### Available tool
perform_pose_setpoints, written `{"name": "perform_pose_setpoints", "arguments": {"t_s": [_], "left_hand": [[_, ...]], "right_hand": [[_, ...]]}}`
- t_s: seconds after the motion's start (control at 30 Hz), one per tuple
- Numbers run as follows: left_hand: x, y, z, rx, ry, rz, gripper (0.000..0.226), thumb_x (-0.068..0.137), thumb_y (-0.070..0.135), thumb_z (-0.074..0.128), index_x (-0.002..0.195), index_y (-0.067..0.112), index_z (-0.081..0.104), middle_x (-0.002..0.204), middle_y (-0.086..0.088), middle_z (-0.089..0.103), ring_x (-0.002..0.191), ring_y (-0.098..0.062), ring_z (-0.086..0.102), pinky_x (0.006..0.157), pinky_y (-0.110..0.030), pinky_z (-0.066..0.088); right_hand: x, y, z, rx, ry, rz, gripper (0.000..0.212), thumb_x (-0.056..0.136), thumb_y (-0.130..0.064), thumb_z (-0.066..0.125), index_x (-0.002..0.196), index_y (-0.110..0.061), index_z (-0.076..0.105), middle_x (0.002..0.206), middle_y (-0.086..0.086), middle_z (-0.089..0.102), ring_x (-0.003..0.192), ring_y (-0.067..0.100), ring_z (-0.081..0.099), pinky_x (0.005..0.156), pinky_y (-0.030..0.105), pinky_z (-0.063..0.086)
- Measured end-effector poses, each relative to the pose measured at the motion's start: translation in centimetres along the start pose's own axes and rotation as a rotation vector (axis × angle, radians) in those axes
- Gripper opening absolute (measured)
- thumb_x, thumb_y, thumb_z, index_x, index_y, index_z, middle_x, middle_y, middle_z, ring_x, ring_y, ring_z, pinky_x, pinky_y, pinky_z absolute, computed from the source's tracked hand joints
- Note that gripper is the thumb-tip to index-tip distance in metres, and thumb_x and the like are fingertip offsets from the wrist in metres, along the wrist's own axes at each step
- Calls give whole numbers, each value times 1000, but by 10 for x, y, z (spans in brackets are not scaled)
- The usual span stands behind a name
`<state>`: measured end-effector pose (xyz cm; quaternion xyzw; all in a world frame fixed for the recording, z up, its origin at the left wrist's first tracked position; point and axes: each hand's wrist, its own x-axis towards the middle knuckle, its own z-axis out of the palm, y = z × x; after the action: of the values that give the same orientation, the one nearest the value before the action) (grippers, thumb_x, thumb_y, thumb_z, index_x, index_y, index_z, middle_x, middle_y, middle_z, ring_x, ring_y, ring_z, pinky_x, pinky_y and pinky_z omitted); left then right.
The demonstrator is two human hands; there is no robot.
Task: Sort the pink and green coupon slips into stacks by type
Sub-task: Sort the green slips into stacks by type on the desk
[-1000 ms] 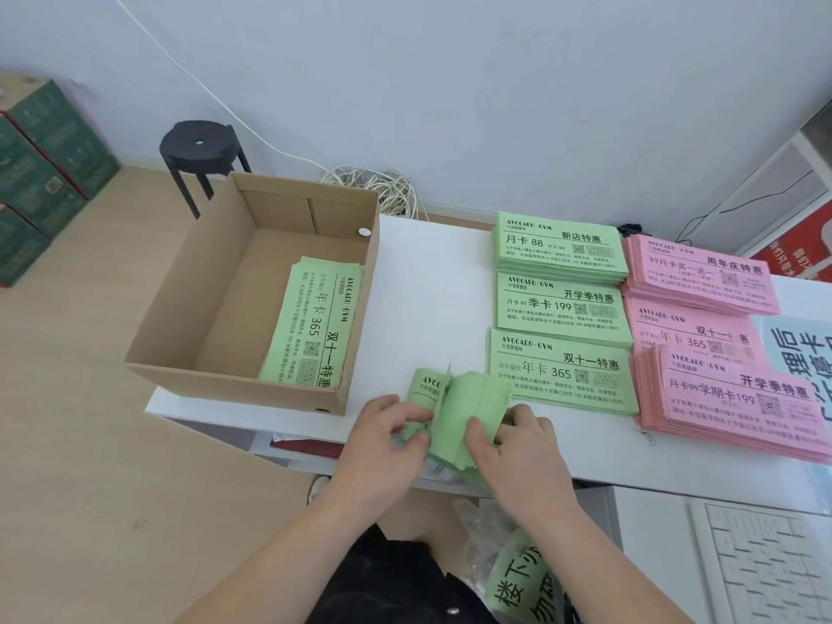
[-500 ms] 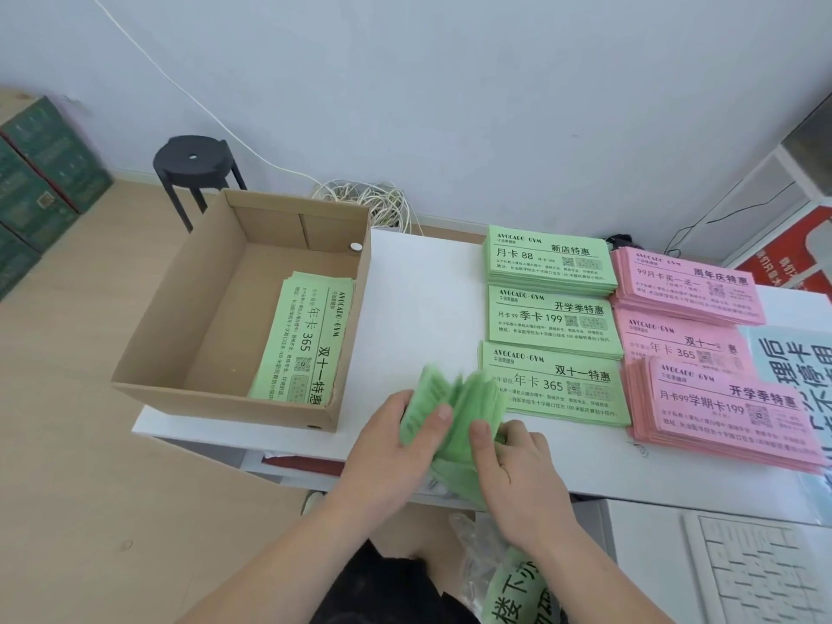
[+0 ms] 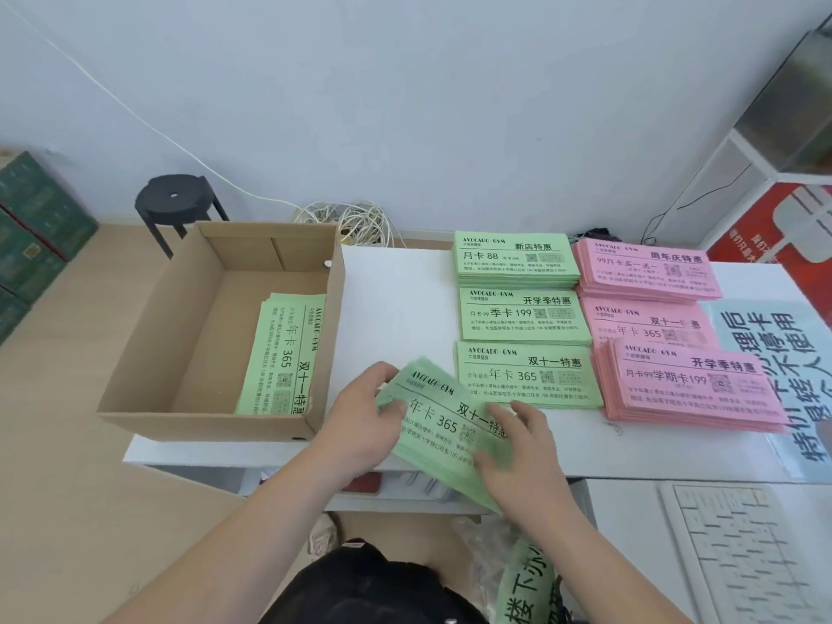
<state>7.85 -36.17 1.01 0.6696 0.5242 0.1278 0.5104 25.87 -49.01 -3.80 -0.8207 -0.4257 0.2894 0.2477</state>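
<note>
Nearest, the left hand (image 3: 360, 421) grips the left end of a bundle of green paper coupon slips (image 3: 443, 427), its fingers curled round the edge. The right hand (image 3: 524, 457) holds the right end, thumb on top. The bundle hangs tilted over the front edge of the white bench (image 3: 396, 308), printed face up, reading 365.

Just beyond the right hand lies the flat green 365 stack (image 3: 526, 376). Its print matches, so I judge the bundle belongs there. To do this well, square the edges between both hands first, turn the bundle parallel to that stack's long side and lower it flat. Let go only once the corners line up, or the slips may fan out.

Farther off sit the green 199 stack (image 3: 524, 315) and the green 88 stack (image 3: 513, 258). A column of pink paper stacks (image 3: 693, 385) lies off to the right hand's outer side. Out past the left hand, an open brown cardboard box (image 3: 148, 376) holds more green 365 slips (image 3: 283, 353).
</note>
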Motion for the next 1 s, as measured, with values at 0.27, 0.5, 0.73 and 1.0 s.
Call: {"name": "perform_pose_setpoints", "arguments": {"t_s": [0.27, 0.5, 0.73, 1.0], "left_hand": [[-12, 9, -6, -245, -29, 213, 19, 104, 11, 55, 118, 25, 57, 111, 13, 74, 100, -2, 67, 83, -12, 50], [3, -13, 18, -113, -74, 110, 20, 99, 10, 61, 99, 28, 54, 95, 7, 68, 85, -13, 56, 69, -18, 42], [1, -17, 40, -221, 38, 30, 37, 92, 2, 64, 107, 37, 63, 113, 16, 67, 97, -5, 62, 76, -14, 51], [0, -19, 48, -351, 141, -39, 40, 89, -4, 61, 101, 34, 65, 104, 9, 72, 102, -9, 65, 84, -25, 51]], "right_hand": [[0, 2, -53, 797, 54, 266, 37, 88, 5, 72, 118, -16, 67, 108, 2, 78, 102, 18, 74, 93, 41, 57], [7, 11, -58, 637, 202, 223, 35, 90, 6, 66, 95, -28, 69, 97, -4, 77, 97, 16, 70, 91, 36, 55], [6, 12, -29, 706, 278, 295, 46, 92, 5, 54, 110, -35, 64, 102, 3, 71, 75, 11, 59, 71, 22, 47], [7, 11, -22, 768, 324, 384, 58, 81, 14, 40, 106, -32, 64, 94, 9, 61, 71, 18, 45, 58, 24, 37]]}}
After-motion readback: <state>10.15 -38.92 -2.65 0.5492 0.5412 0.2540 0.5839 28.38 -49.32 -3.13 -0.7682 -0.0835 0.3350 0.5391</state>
